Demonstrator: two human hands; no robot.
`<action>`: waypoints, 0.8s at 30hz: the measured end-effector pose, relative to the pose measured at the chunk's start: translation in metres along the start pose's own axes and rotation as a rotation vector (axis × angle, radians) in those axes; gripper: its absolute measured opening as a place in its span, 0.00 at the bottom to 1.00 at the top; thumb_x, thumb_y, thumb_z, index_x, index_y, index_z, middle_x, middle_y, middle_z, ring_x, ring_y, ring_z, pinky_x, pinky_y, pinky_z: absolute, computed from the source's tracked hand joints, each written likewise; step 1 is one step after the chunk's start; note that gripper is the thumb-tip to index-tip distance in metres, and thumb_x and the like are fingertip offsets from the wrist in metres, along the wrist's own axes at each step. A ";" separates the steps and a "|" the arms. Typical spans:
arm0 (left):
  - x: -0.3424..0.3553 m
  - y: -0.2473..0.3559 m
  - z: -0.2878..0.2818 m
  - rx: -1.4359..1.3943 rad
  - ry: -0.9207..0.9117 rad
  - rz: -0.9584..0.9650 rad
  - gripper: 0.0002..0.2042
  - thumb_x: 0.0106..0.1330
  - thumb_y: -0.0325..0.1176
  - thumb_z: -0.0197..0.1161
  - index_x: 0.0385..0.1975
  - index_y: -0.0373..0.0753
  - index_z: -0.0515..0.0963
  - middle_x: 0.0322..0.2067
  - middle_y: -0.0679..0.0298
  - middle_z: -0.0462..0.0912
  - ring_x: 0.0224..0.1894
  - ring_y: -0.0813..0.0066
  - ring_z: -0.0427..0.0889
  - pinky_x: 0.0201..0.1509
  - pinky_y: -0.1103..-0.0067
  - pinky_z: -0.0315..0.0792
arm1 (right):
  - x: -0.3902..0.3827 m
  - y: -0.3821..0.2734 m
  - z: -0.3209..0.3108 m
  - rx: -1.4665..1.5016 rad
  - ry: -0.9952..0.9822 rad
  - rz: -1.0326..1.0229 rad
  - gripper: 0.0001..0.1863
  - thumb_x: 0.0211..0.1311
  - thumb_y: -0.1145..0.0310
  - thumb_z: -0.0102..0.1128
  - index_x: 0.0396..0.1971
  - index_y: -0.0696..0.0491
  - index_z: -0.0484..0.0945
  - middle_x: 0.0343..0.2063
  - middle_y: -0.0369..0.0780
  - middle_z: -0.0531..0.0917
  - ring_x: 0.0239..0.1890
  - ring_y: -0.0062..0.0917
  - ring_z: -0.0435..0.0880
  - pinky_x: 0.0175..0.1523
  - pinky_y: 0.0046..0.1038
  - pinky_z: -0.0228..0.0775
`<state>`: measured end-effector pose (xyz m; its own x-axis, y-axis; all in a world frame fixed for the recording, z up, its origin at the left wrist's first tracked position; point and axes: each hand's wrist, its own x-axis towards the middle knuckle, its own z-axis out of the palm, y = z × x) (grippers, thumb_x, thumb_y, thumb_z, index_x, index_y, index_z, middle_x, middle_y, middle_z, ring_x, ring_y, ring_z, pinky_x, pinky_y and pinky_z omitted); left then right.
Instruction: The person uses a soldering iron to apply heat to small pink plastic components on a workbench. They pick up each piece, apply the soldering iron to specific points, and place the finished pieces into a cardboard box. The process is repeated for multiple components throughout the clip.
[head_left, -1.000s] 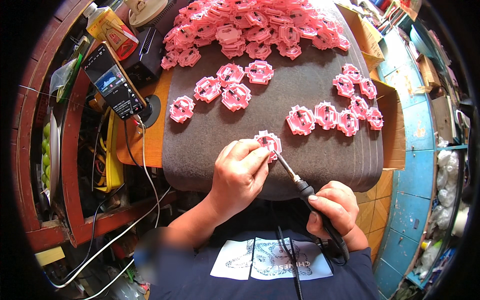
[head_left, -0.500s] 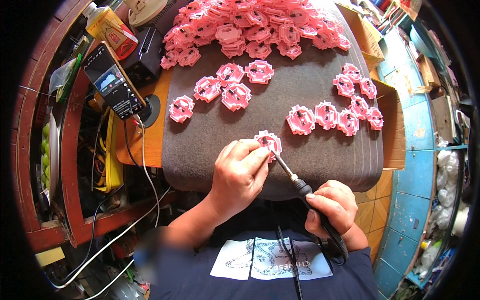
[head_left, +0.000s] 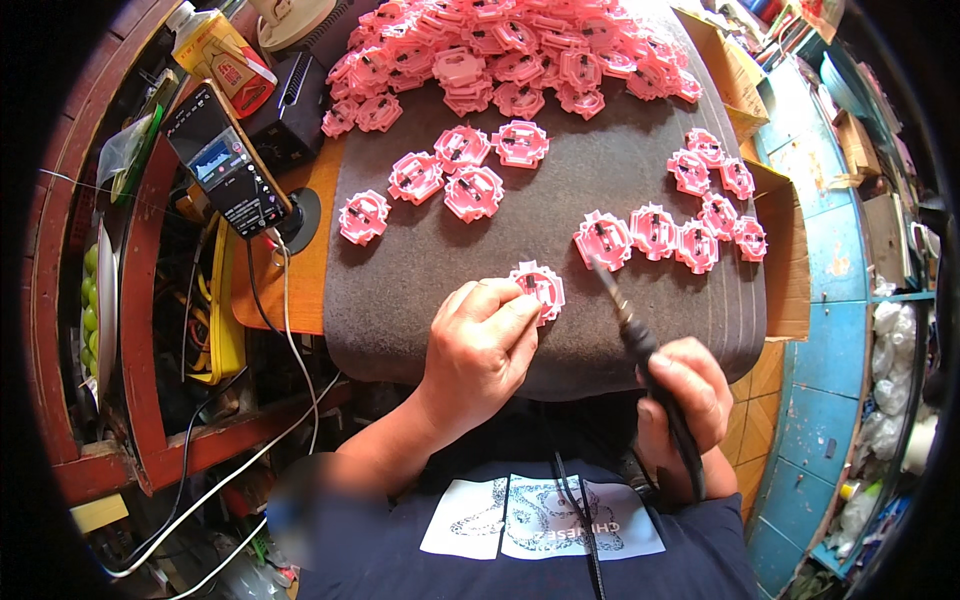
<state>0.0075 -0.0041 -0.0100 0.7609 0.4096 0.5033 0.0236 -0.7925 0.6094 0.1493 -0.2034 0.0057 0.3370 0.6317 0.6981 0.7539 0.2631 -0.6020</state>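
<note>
My left hand (head_left: 478, 335) is closed, thumb and fingers pinching the near left edge of a pink plastic housing (head_left: 547, 288) at the front of the dark mat. Those fingertips hide part of it; a small dark piece shows inside. In my right hand (head_left: 692, 395) is a soldering iron (head_left: 637, 338), its black handle wrapped by the fingers and its metal tip slanting up and left. The tip overlaps the lower edge of another pink housing (head_left: 602, 238); whether it touches, I cannot tell.
Several loose pink housings (head_left: 472, 193) lie on the mat (head_left: 500, 250), with a large heap (head_left: 520, 60) behind. To the left, a phone (head_left: 225, 160) stands on a holder, cables (head_left: 290, 330) hanging below it. Cardboard boxes (head_left: 785, 250) flank the mat's right side.
The soldering iron has come away from the housing in my left hand and swung right and up with my right hand. My left hand has stayed in place, still gripping the housing.
</note>
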 end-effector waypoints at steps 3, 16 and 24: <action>-0.001 0.000 0.001 0.001 -0.002 -0.008 0.09 0.58 0.20 0.74 0.38 0.34 0.86 0.38 0.55 0.85 0.40 0.54 0.87 0.46 0.67 0.81 | 0.020 0.015 0.005 -0.108 0.029 -0.005 0.22 0.61 0.79 0.72 0.56 0.59 0.83 0.38 0.47 0.84 0.33 0.35 0.85 0.37 0.32 0.77; -0.001 -0.001 0.003 0.009 0.044 0.034 0.09 0.57 0.21 0.73 0.38 0.34 0.85 0.38 0.55 0.85 0.39 0.52 0.86 0.46 0.64 0.81 | 0.156 0.121 0.068 -0.496 -0.291 -0.031 0.20 0.59 0.85 0.56 0.51 0.53 0.71 0.31 0.51 0.84 0.39 0.52 0.84 0.46 0.49 0.77; -0.002 0.001 0.003 0.014 0.041 0.020 0.09 0.57 0.21 0.72 0.37 0.34 0.85 0.36 0.56 0.85 0.38 0.54 0.86 0.46 0.65 0.81 | 0.161 0.125 0.085 -0.604 -0.363 -0.153 0.21 0.50 0.81 0.66 0.44 0.54 0.70 0.26 0.45 0.82 0.34 0.46 0.86 0.40 0.44 0.76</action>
<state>0.0079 -0.0069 -0.0123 0.7342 0.4112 0.5403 0.0174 -0.8069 0.5904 0.2494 -0.0070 0.0100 0.0730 0.8503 0.5212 0.9932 -0.0145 -0.1155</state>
